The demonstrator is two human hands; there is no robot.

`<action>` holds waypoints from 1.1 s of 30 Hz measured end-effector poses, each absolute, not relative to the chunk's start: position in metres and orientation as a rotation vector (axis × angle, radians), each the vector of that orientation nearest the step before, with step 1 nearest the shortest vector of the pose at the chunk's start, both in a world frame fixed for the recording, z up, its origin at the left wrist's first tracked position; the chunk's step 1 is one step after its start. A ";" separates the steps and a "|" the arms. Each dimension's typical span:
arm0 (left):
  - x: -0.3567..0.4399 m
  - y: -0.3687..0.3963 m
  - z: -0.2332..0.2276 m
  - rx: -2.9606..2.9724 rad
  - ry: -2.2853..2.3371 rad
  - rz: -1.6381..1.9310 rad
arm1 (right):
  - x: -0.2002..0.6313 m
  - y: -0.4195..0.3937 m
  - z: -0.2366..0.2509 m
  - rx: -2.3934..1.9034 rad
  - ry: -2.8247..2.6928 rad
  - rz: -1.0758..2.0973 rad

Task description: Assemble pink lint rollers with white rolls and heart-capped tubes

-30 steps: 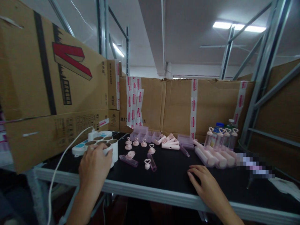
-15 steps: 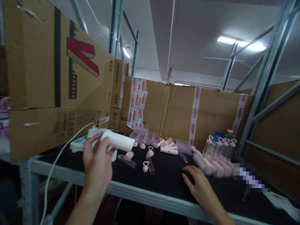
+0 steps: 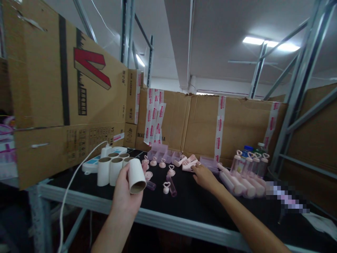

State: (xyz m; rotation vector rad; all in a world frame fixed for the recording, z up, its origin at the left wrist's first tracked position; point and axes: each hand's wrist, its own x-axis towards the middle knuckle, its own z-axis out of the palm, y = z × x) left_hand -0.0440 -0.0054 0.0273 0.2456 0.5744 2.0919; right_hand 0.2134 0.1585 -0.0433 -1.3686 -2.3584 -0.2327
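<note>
Low in the frame, left of centre, our left hand had closed around a white cardboard paper roll, held tilted above the black tabletop, its open end facing us. Just left stood a cluster of upright white paper rolls. At mid-frame our right hand lay loosely open, fingertips touching the pile of pale pink plastic handles.

Bare black table in front; heart caps clutter the middle.
</note>
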 end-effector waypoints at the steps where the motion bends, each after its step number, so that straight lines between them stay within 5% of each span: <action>1: -0.044 -0.005 0.027 0.230 0.567 2.086 | 0.212 0.159 -0.043 -1.372 -2.357 -0.231; 22: -0.046 -0.003 0.024 0.727 0.725 2.047 | 0.125 0.141 -0.013 -1.035 -2.283 0.071; 33: -0.060 -0.007 0.029 0.854 0.772 2.051 | 0.061 0.146 0.007 -0.583 -2.131 0.602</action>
